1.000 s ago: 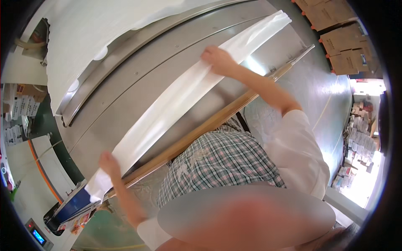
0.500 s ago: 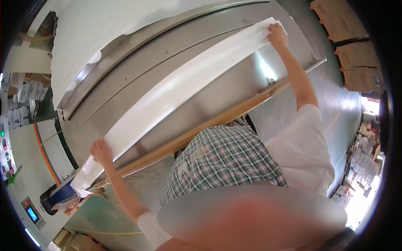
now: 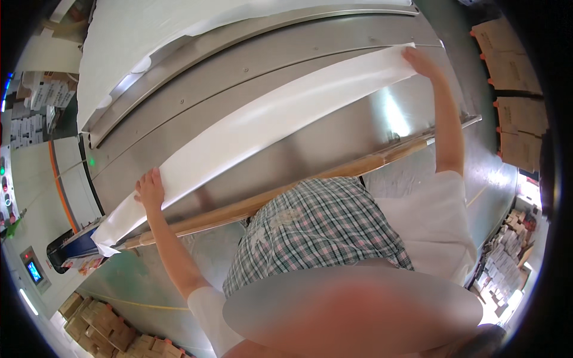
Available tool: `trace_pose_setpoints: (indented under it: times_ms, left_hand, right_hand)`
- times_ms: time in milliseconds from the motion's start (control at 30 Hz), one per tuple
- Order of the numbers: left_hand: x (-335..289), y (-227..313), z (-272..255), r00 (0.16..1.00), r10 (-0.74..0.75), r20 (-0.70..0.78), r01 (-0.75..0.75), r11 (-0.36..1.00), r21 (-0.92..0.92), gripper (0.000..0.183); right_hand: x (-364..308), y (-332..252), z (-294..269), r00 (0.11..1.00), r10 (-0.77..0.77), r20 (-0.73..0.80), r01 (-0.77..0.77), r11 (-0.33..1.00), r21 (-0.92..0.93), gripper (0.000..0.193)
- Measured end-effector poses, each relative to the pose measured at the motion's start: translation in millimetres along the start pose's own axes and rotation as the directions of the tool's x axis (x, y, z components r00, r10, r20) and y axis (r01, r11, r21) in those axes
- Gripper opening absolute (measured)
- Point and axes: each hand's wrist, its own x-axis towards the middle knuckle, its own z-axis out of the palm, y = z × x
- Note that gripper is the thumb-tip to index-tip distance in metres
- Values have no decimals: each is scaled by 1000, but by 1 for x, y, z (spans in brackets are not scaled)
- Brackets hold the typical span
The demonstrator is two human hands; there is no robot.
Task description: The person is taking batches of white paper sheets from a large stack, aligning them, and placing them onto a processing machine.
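A long white strip of thin sheet material (image 3: 280, 113) lies slantwise over the brushed metal table (image 3: 334, 134). My left hand (image 3: 150, 188) rests on the strip near its left end, fingers spread and flat. Past that hand, the strip's crumpled left tip hangs at the table edge. At the far right end, my right hand (image 3: 422, 62) has its fingers closed on the strip's corner; the thumb is partly hidden. Between the two hands the strip bows gently away from me.
Behind a raised metal bar (image 3: 239, 45) lies a wide white sheet (image 3: 137, 36). A wooden rail (image 3: 262, 203) runs along the near table edge, against my checked apron (image 3: 322, 227). At left stands a machine with a small screen (image 3: 34, 272). Cardboard boxes (image 3: 516, 113) are stacked at right.
The right end of the strip has come down flatter on the table. My left hand has shifted slightly and its fingers now show clearly. The whole view has tilted a little.
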Motion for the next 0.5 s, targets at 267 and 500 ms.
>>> trace_pose_setpoints:
  times_ms: [267,500]
  left_hand:
    - [21,-70,31,989,150,-1,-148,981,125,42]
    - [25,-41,30,994,112,-17,-108,983,148,40]
  right_hand:
    - [84,19,76,982,-132,136,133,991,1,42]
    - [31,49,65,945,-108,309,-23,920,392,53]
